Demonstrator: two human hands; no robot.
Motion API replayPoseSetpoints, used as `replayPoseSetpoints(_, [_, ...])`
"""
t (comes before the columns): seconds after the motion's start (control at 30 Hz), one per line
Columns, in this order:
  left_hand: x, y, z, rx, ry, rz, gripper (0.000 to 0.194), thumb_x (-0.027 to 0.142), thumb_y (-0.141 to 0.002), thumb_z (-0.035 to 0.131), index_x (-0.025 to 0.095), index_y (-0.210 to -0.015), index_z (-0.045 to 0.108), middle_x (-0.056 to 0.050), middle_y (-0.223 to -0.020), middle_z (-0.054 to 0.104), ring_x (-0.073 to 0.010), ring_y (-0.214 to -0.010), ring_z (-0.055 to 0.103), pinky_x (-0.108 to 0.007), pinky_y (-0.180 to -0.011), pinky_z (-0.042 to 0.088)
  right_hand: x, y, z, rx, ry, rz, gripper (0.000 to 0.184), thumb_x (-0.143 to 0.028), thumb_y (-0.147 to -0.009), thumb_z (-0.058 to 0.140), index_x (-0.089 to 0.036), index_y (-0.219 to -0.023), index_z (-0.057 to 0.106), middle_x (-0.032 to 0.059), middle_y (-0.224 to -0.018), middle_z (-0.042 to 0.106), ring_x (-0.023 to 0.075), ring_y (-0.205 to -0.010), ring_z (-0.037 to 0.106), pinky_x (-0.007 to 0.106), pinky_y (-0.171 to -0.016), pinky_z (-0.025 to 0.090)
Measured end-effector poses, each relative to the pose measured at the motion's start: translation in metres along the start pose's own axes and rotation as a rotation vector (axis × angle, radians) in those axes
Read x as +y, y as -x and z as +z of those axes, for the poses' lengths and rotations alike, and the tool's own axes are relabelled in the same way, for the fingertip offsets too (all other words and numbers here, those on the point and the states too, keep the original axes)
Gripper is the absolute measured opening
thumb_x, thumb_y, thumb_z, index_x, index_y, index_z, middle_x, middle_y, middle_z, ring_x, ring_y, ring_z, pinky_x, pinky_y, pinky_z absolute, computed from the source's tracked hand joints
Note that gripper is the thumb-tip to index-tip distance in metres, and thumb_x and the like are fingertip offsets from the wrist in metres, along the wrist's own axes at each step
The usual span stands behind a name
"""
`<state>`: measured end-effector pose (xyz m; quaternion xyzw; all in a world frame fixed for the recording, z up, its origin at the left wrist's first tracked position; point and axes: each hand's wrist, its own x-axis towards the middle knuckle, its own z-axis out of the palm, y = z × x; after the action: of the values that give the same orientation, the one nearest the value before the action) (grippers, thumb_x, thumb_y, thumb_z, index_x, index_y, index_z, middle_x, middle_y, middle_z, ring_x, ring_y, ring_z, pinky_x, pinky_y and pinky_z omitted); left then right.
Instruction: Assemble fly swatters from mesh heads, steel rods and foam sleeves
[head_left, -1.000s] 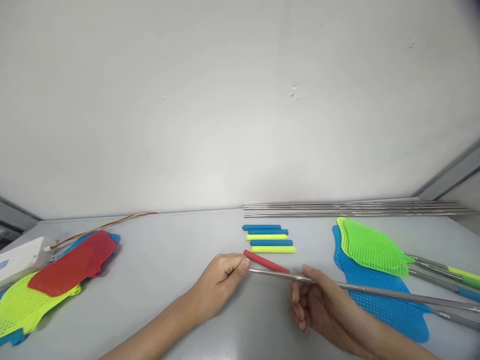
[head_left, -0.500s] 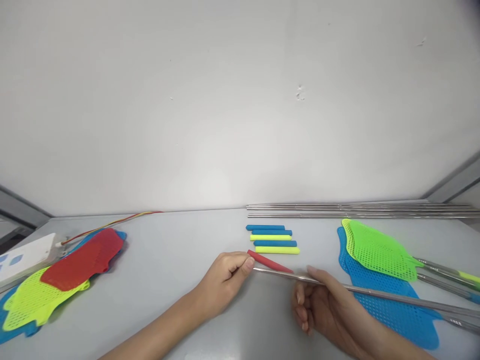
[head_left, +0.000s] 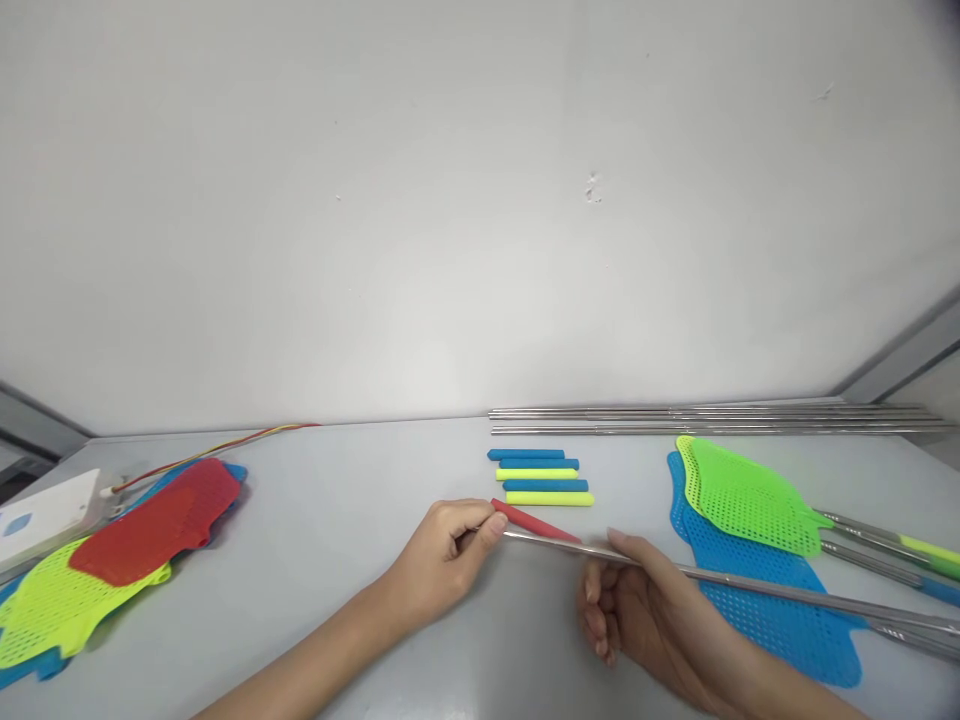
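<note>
My left hand [head_left: 448, 560] pinches the thin end of a long metal telescopic rod [head_left: 780, 587] between thumb and forefinger. Farther along the rod, my right hand [head_left: 637, 615] supports it, thumb along its upper side and fingers loosely curled below. The rod slants down to the right, past the picture's edge. A red handle sleeve [head_left: 536, 522] lies just behind it, close to my left fingertips. Beyond that are several blue and yellow handle sleeves, among them a blue one [head_left: 526, 455] and a yellow one [head_left: 550, 498].
Red [head_left: 154, 525] and yellow [head_left: 82, 600] perforated fly swatter heads overlap blue ones at left, by a white box [head_left: 52, 510] with wires. At right lie fly swatters with green [head_left: 750, 500] and blue [head_left: 780, 625] heads. Several metal rods [head_left: 712, 420] run along the wall.
The whole view has shifted slightly, so things sit a little farther left. Both hands keep the same hold on the rod.
</note>
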<state>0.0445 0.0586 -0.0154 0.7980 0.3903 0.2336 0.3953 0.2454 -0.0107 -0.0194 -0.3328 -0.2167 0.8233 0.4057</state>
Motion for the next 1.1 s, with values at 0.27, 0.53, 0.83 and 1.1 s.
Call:
replayPoseSetpoints(0.27, [0.0015, -0.0006, -0.0003, -0.004, 0.006, -0.002, 0.036, 0.032, -0.084, 0.031, 0.018, -0.054, 0.019, 0.005, -0.053, 0.018, -0.0076, -0.049, 0.019, -0.023, -0.045, 0.017, -0.0011, -0.0011, -0.0001, 0.005, -0.019, -0.005, 0.048, -0.043, -0.083, 0.024, -0.011, -0.065, 0.055, 0.0054, -0.057, 0.05, 0.0148, -0.055, 0.049, 0.027, -0.055, 0.033])
replayPoseSetpoints(0.53, [0.0015, 0.0, 0.0002, -0.002, 0.004, -0.021, 0.036, 0.033, -0.084, 0.031, 0.018, -0.054, 0.019, 0.005, -0.053, 0.019, -0.0077, -0.048, 0.019, -0.023, -0.045, 0.017, -0.0009, -0.0006, 0.0, -0.011, -0.022, -0.003, 0.05, -0.044, -0.083, 0.023, -0.01, -0.066, 0.055, 0.0055, -0.057, 0.051, 0.0145, -0.055, 0.049, 0.026, -0.054, 0.033])
replayPoseSetpoints(0.83, [0.0016, 0.0007, -0.0001, 0.001, 0.004, -0.014, 0.035, 0.032, -0.084, 0.031, 0.018, -0.054, 0.02, 0.005, -0.053, 0.02, -0.0077, -0.049, 0.019, -0.023, -0.045, 0.017, -0.0009, 0.0, 0.0003, -0.01, -0.024, -0.009, 0.049, -0.044, -0.083, 0.024, -0.011, -0.066, 0.055, 0.0054, -0.057, 0.051, 0.0144, -0.055, 0.049, 0.026, -0.054, 0.033])
replayPoseSetpoints(1.1, [0.001, -0.0004, 0.0005, 0.018, -0.014, -0.029, 0.035, 0.034, -0.084, 0.031, 0.018, -0.054, 0.022, 0.005, -0.053, 0.021, -0.008, -0.049, 0.021, -0.023, -0.046, 0.018, -0.0006, -0.0016, 0.0006, 0.016, -0.017, -0.007, 0.049, -0.047, -0.082, 0.025, -0.011, -0.066, 0.055, 0.0051, -0.056, 0.051, 0.0141, -0.055, 0.048, 0.026, -0.054, 0.033])
